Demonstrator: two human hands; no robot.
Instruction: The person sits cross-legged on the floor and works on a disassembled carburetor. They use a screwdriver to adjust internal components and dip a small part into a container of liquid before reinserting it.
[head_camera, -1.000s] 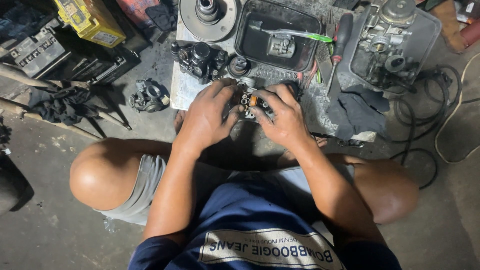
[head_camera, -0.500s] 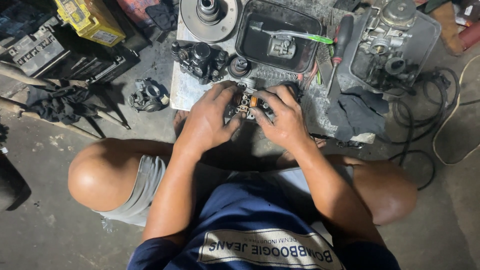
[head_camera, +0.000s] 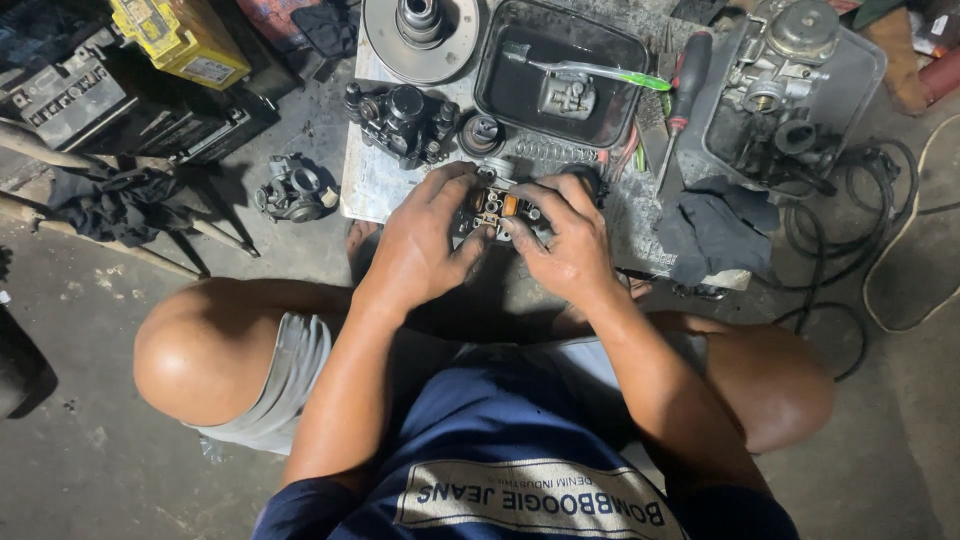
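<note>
**Carburetor body in hand, teardown mid-way**

Head view: left hand (head_camera: 425, 245) and right hand (head_camera: 570, 245) both grip a small carburetor body (head_camera: 497, 207), held just above the metal sheet (head_camera: 375, 185) on the floor. Judged mid-job: parts already off lie around, namely a spring (head_camera: 548, 151), a black tray (head_camera: 500, 95) holding a toothbrush (head_camera: 590, 70), and a screwdriver (head_camera: 685, 85). Reassembly not yet done.

Dim grey concrete floor (head_camera: 90, 470), stained and dusty, worn metal sheet (head_camera: 375, 185) as work surface
</note>
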